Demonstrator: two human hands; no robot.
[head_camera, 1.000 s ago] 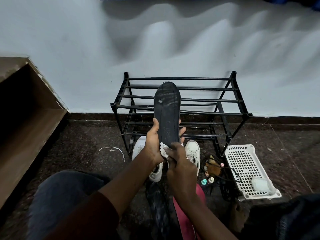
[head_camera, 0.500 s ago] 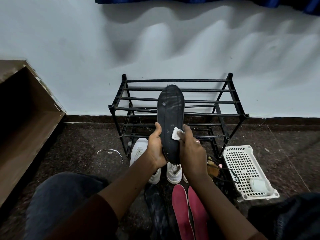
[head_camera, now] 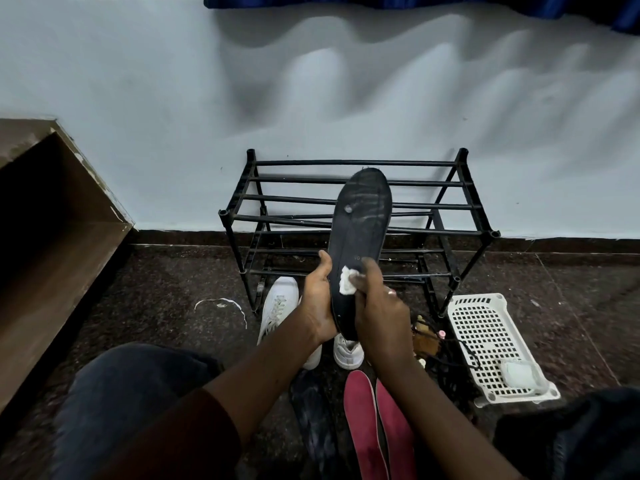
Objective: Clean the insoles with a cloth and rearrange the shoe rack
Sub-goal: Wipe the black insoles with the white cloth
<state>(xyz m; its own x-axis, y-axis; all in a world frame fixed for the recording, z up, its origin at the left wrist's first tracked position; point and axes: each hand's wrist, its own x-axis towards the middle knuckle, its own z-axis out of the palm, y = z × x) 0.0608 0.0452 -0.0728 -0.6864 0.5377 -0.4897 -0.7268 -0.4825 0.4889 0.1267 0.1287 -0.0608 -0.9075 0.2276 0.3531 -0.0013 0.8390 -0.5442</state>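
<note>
Left hand (head_camera: 320, 306) was bare, and the forearm behind it was uncovered up to a dark maroon sleeve (head_camera: 180, 441), which ended in a soft, rounded cuff edge well back from the wrist. Right hand (head_camera: 381, 317) was bare, with a small pale ring (head_camera: 391, 292) on one finger just past the knuckle; the forearm behind it was uncovered. Below and behind the left hand, one leg wore dark blue-grey trousers (head_camera: 131, 393), the fabric loosely creased.

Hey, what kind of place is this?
Likely a home floor corner used for shoes: a black shoe rack against the wall, white sneakers and red insoles on the dark stone floor.
</note>
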